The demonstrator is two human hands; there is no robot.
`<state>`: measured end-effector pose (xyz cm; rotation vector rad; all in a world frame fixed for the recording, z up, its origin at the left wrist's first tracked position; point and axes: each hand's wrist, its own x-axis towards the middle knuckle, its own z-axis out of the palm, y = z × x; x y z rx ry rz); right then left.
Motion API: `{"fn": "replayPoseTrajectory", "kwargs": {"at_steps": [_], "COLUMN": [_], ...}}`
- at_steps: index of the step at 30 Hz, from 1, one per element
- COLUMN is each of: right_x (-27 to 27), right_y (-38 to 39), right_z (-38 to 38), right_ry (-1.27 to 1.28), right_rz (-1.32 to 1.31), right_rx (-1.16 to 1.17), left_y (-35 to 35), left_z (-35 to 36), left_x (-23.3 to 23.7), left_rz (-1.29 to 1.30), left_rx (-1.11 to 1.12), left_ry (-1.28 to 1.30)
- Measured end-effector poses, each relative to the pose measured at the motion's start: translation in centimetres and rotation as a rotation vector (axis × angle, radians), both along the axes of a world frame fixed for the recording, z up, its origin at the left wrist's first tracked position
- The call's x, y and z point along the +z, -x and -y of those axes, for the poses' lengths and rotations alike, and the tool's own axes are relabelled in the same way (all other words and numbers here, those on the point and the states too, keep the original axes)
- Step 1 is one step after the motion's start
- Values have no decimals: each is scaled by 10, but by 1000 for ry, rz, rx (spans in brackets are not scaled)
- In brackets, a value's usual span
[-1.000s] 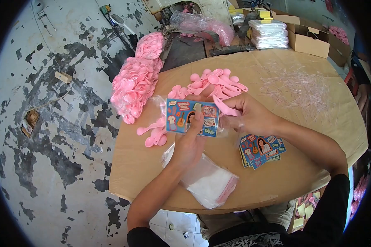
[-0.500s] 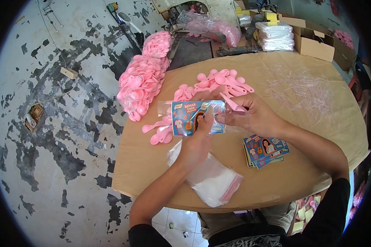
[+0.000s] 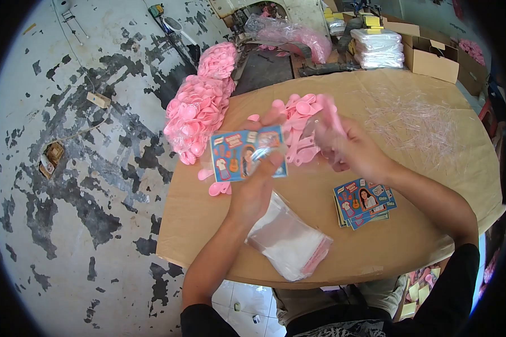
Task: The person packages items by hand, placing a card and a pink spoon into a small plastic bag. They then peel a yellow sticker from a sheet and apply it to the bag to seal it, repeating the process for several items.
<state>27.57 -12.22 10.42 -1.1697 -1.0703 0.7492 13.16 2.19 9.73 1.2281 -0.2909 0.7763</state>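
My left hand (image 3: 256, 188) grips a blue printed card (image 3: 225, 151) in a clear plastic bag, the thumb lying across its front. Beside it on the right, my right hand (image 3: 357, 147) is closed around a pink measuring spoon (image 3: 333, 115), blurred by motion. A loose pile of pink spoons (image 3: 302, 108) lies behind both hands, partly hidden by them. Under my left wrist is a stack of clear plastic bags (image 3: 289, 238). Below my right forearm sits a small stack of blue cards (image 3: 365, 202).
Thin clear strips (image 3: 416, 126) are scattered over the brown-covered table (image 3: 399, 241) at the right. Large bags of pink spoons (image 3: 197, 115) stand at its left edge. Behind are stacked plastic packs (image 3: 376, 48) and an open cardboard box (image 3: 433, 62).
My right hand has moved up and away from the bagged card, with the spoon now raised upright. My left hand has shifted left, tilting the card slightly.
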Motion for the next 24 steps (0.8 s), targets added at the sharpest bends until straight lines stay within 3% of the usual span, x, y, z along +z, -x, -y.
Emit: {"fn": "replayPoseTrajectory", "kwargs": {"at_steps": [1, 2, 5, 6, 9, 12, 15, 19, 24], "right_x": [1, 3, 10, 10, 15, 23, 34, 21, 30], "right_y": [-4, -4, -15, -16, -13, -17, -29, -46, -35], "right_z": [-1, -4, 2, 4, 10, 18, 22, 13, 23], "right_ry": [12, 77, -49, 7, 187, 164, -44, -92, 34], "right_rz": [-136, -98, -111, -48, 480, 406, -82, 378, 381], "right_rx": [10, -109, -8, -62, -165, -226, -161, -527, -341], "left_y": [0, 1, 1, 0, -2, -2, -1, -3, -6], "left_z": [-3, -8, -15, -16, -17, -20, -24, -24, -29], "left_x": [1, 1, 0, -1, -5, -3, 0, -1, -4], "left_rz": [0, -1, -12, -17, -51, -39, 23, 11, 8], "left_rx": [10, 20, 55, 65, 109, 78, 46, 75, 81], "left_ry": [17, 34, 46, 45, -12, 40, 69, 175, 227]}}
